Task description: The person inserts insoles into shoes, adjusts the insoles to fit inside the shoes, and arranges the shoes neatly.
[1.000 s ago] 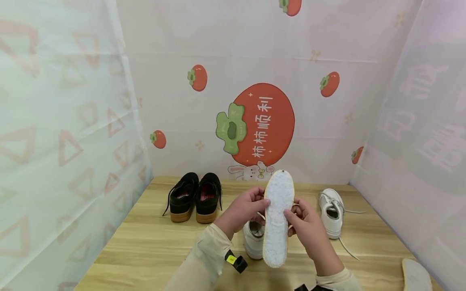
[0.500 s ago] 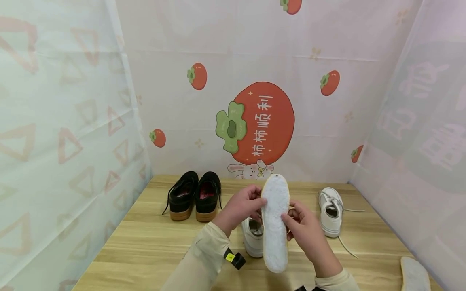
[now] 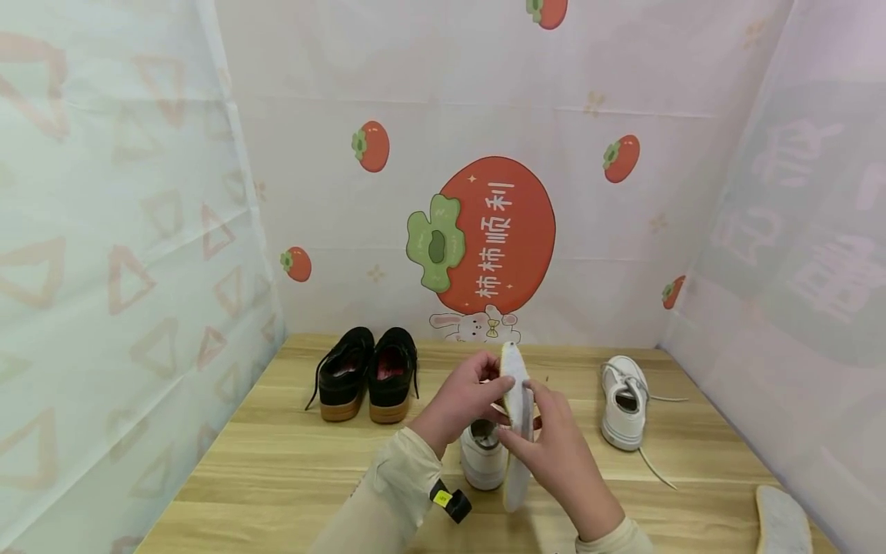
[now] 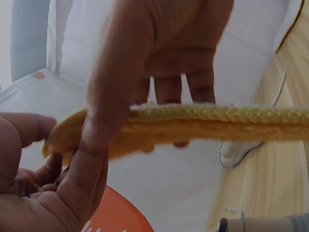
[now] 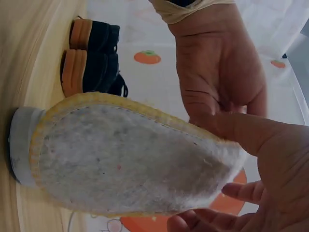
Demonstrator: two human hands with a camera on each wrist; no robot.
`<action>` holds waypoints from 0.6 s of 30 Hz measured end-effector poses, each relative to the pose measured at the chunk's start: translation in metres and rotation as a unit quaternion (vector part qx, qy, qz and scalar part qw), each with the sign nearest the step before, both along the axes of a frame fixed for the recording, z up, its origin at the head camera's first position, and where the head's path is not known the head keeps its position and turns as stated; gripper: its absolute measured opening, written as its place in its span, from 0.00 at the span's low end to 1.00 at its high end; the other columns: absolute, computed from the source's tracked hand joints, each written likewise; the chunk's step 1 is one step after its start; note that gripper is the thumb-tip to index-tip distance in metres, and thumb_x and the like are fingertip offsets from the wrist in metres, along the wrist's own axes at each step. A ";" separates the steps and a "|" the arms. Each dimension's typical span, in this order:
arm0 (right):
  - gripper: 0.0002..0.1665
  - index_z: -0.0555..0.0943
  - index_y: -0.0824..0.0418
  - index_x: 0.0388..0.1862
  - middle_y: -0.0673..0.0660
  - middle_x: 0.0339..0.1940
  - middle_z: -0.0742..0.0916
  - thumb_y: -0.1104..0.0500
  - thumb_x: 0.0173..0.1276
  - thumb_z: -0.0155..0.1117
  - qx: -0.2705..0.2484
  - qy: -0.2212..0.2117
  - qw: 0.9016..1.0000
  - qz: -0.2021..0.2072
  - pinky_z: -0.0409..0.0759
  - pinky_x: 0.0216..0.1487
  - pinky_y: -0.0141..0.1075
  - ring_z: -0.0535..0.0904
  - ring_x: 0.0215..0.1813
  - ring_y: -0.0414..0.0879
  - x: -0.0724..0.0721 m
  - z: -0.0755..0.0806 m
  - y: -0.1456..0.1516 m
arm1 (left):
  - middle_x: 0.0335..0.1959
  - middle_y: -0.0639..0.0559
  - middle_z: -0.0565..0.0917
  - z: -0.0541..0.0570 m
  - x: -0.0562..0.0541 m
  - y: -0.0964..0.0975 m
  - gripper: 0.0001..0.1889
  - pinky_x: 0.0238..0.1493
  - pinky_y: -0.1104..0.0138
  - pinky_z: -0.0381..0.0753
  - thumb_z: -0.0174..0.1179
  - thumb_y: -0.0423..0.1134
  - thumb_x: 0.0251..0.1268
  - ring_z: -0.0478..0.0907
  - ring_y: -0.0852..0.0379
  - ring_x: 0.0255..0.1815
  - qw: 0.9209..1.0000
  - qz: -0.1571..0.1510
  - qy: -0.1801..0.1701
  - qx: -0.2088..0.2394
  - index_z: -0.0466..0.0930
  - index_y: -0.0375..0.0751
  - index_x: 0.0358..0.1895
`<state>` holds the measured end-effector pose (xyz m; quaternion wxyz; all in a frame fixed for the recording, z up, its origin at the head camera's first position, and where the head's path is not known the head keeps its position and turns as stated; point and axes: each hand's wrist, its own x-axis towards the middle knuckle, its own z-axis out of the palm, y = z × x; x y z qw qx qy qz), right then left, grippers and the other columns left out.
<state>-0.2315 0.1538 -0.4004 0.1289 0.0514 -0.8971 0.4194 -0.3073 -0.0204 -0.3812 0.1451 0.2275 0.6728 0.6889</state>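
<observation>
A fluffy white insole (image 3: 517,485) with a yellow stitched edge stands upright in both hands, turned nearly edge-on in the head view. My left hand (image 3: 462,396) pinches its left edge near the upper part, thumb on the white face. On the other side my right hand (image 3: 562,450) holds it between thumb and fingers. In the left wrist view the yellow edge of the insole (image 4: 217,121) runs across, its toe end by the left fingers. The right wrist view shows its broad white face (image 5: 125,159). Just behind stands a white shoe (image 3: 483,462), partly covered by the insole.
Two black shoes with tan soles (image 3: 391,377) stand at the back left of the wooden table (image 3: 277,477). Another white shoe (image 3: 624,404), laces trailing, stands at the right. A second insole (image 3: 784,519) lies at the right front edge. Printed cloth walls (image 3: 332,200) enclose the table.
The insole has turned from facing the head camera to nearly edge-on and shifted slightly left. My right hand has moved left, closer to the left hand, with its grip changed.
</observation>
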 end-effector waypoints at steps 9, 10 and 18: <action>0.23 0.75 0.62 0.70 0.67 0.58 0.85 0.66 0.78 0.61 -0.231 -0.044 0.972 0.014 0.87 0.45 0.37 0.85 0.49 0.47 0.003 0.000 0.005 | 0.49 0.49 0.82 0.002 0.000 -0.003 0.12 0.45 0.56 0.90 0.65 0.46 0.76 0.81 0.54 0.44 0.990 0.098 0.081 -0.061 0.79 0.48 0.54; 0.24 0.73 0.62 0.71 0.67 0.60 0.85 0.67 0.78 0.61 -0.246 -0.046 0.968 0.021 0.87 0.46 0.37 0.85 0.50 0.46 0.003 0.001 0.005 | 0.50 0.48 0.82 0.001 -0.001 -0.004 0.13 0.44 0.56 0.90 0.66 0.45 0.75 0.81 0.53 0.44 0.989 0.110 0.081 -0.061 0.78 0.49 0.56; 0.40 0.60 0.53 0.83 0.68 0.63 0.82 0.67 0.78 0.63 -0.289 -0.056 0.954 0.060 0.87 0.48 0.36 0.87 0.50 0.44 0.001 0.002 0.003 | 0.50 0.42 0.85 0.002 -0.002 -0.005 0.18 0.34 0.59 0.91 0.65 0.39 0.75 0.87 0.52 0.38 0.997 0.073 0.030 -0.001 0.76 0.42 0.63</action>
